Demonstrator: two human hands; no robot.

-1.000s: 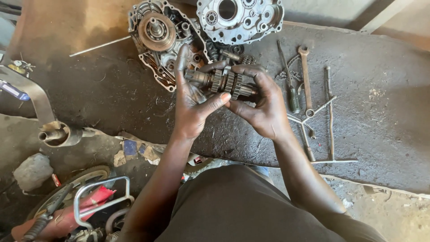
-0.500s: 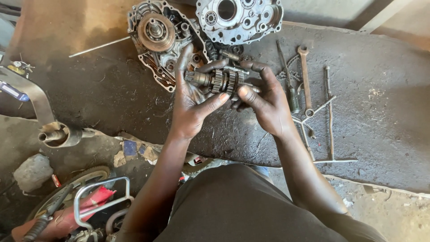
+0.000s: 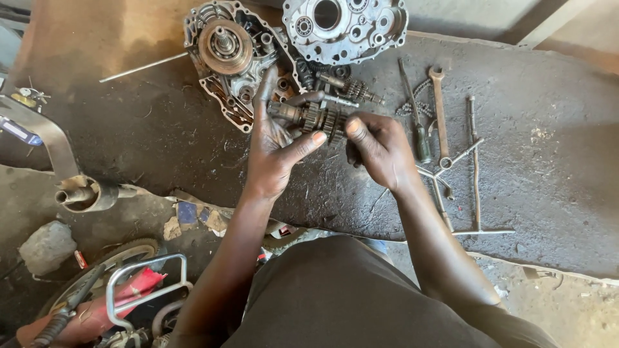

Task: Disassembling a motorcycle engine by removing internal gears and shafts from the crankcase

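My left hand (image 3: 274,148) holds a greasy gear shaft (image 3: 309,116), a short shaft with several toothed gears stacked on it, just above the dark work surface (image 3: 548,193). The thumb and fingers wrap it from below and from the left. My right hand (image 3: 380,148) grips the right end of the same gear cluster with thumb and fingertips. Right behind the hands lies a second gear shaft (image 3: 351,87) on the surface.
Two engine case halves sit at the back: one with a round clutch hub (image 3: 225,48), one grey with bearings (image 3: 345,22). A screwdriver (image 3: 416,122), a spanner (image 3: 440,113) and T-handle wrenches (image 3: 476,180) lie at right. A thin rod (image 3: 142,66) lies left, motorcycle parts (image 3: 116,296) below.
My right hand has slid from cupping the gear cluster's right side to pinching it lower with thumb and fingertips. The left hand and the shaft have stayed almost in place.
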